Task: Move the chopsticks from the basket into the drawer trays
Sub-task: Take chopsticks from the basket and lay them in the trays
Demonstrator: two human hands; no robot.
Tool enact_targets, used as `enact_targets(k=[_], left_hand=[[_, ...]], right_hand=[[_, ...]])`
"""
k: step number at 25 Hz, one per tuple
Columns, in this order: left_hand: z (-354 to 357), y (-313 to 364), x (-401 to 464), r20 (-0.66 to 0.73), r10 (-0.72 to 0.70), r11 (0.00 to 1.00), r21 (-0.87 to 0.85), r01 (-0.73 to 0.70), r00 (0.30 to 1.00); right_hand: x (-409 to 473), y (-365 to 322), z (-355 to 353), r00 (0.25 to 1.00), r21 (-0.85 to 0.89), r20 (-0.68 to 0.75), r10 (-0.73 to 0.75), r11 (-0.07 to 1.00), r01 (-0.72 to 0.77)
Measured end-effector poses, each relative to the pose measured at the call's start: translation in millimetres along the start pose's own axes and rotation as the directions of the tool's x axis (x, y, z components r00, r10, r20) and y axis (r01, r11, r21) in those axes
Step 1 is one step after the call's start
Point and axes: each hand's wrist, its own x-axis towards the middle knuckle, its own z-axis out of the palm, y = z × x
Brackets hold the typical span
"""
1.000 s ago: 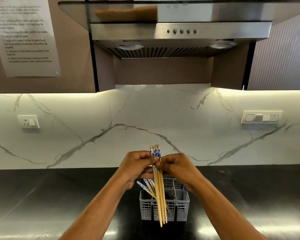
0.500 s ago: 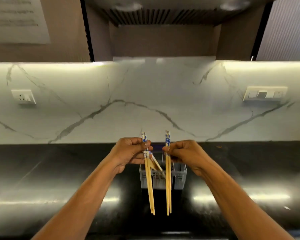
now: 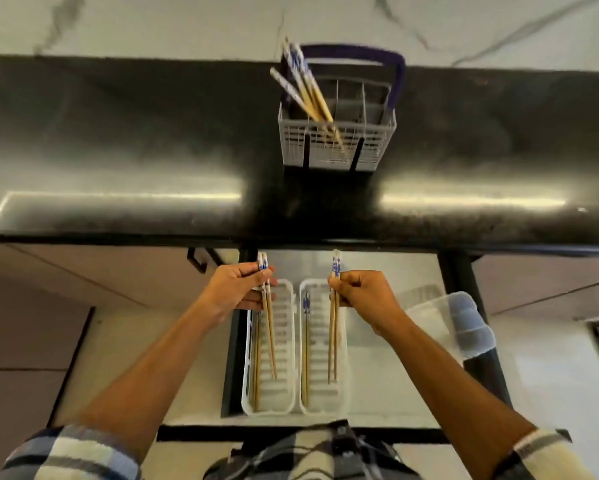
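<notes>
My left hand (image 3: 237, 289) grips a pair of wooden chopsticks (image 3: 269, 337) with blue-white tops, held over the left white tray (image 3: 284, 400) in the open drawer. My right hand (image 3: 364, 296) grips another pair of chopsticks (image 3: 332, 341) over the right white tray (image 3: 325, 400). Each tray holds chopsticks lying along its left side, one set in the left tray (image 3: 256, 368) and one in the right tray (image 3: 305, 358). The grey basket (image 3: 360, 147) with a purple handle stands on the black counter, with several chopsticks (image 3: 308, 91) leaning in its left compartment.
The black counter (image 3: 118, 150) runs across the view, with its front edge above the open drawer (image 3: 388, 375). A clear plastic container (image 3: 460, 323) sits at the drawer's right. A marble wall (image 3: 152, 22) is behind the counter. Cabinet fronts flank the drawer.
My head tilted down from the wall to the drawer. Both hands, each with a pair of chopsticks, moved from above the basket down over the drawer trays.
</notes>
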Motion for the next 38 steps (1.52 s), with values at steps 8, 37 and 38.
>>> enact_targets(k=[8, 37, 38], left_hand=[[3.1, -71.8, 19.7, -0.089, -0.101, 0.988, 0.105, 0.110, 0.991], [45.0, -92.5, 69.5, -0.271, -0.259, 0.742, 0.558, 0.371, 0.927], [43.3, -92.6, 68.8, -0.275, -0.280, 0.767, 0.512, 0.387, 0.920]], right_hand=[[19.5, 61.2, 56.4, 0.989, -0.157, -0.016, 0.146, 0.977, -0.147], [43.8, 94.4, 98.5, 0.933, -0.286, -0.208, 0.294, 0.894, -0.345], [43.7, 94.7, 98.1, 0.934, -0.281, -0.206, 0.291, 0.897, -0.341]])
